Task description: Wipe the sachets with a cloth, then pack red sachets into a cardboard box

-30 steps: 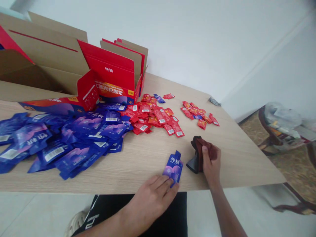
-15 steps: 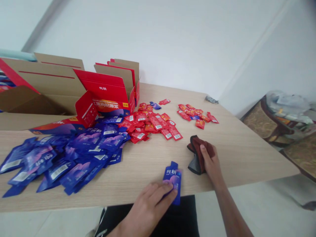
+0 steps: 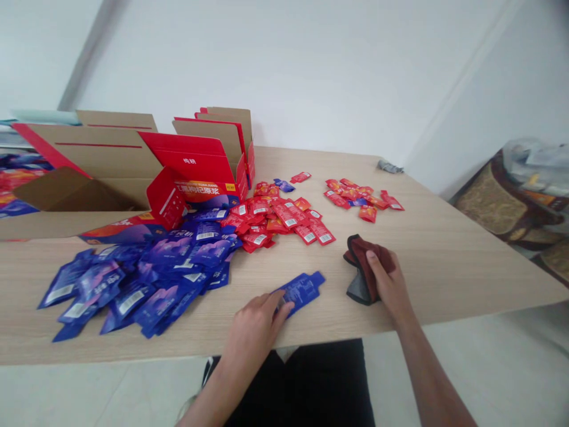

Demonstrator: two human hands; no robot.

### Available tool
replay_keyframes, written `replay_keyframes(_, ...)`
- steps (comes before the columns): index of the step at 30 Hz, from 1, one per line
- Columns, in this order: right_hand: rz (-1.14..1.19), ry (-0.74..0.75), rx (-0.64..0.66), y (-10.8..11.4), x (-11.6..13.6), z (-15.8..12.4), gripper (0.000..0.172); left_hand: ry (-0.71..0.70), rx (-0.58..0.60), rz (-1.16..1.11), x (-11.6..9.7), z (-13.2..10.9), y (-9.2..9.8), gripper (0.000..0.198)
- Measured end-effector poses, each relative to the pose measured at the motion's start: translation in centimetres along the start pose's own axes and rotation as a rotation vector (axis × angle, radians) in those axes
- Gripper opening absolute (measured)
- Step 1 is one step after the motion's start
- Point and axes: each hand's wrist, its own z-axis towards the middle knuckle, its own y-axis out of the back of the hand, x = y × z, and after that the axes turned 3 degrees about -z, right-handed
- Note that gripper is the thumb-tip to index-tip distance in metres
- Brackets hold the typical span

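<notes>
Packet (image 3: 306, 289), blue and spouted, was pinched at one end between the thumb and fingers of the left hand (image 3: 253, 329), near the front edge of the table (image 3: 466, 255), while a brown-and-grey cloth (image 3: 365, 267) was clasped in the right hand (image 3: 393, 284) just beside it. Farther back, blue packets (image 3: 164, 255) were heaped on the left, touched by a pile of red packets (image 3: 288, 214), and a smaller red cluster (image 3: 351, 193) was spread to the right. Open boxes (image 3: 195, 153) were stood behind the blue heap, backed by a white wall (image 3: 311, 71).

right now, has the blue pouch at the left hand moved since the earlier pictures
Yes: against the table's near edge, the blue pouch has turned; its spout pointed away from that edge, now mostly rightward.
</notes>
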Motion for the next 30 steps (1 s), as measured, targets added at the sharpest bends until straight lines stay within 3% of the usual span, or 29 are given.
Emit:
replay_keyframes(7,-0.012,-0.007,0.007,0.0,0.1,-0.2,0.055,-0.330,-0.023,0.082,1.2,-3.2,0.8,0.042)
replay_keyframes(11,-0.077,0.020,-0.073,-0.2,0.5,-0.4,0.058,-0.478,0.015,0.146,2.1,-4.2,1.2,0.047)
replay_keyframes(16,-0.050,0.197,-0.168,-0.4,4.1,-2.3,0.052,-0.588,0.036,0.158,2.2,-4.0,1.0,0.046)
replay_keyframes(19,-0.109,0.380,-0.019,-2.0,7.3,-5.3,0.043,-0.610,0.014,0.109,1.9,-3.9,0.8,0.037)
replay_keyframes(22,-0.303,0.686,0.424,-5.0,9.1,-8.5,0.027,-0.599,0.002,0.082,1.7,-4.1,0.7,0.030)
replay_keyframes(24,-0.408,0.802,0.561,-6.7,9.0,-9.5,0.015,-0.589,-0.006,0.065,1.7,-4.1,0.6,0.027)
replay_keyframes(27,-0.516,0.807,0.542,-7.7,7.6,-8.5,0.019,-0.588,-0.009,0.042,1.9,-4.1,0.6,0.029)
replay_keyframes(30,-0.601,0.779,0.465,-6.8,5.9,-5.3,0.028,-0.571,-0.007,0.003,2.1,-4.0,0.6,0.029)
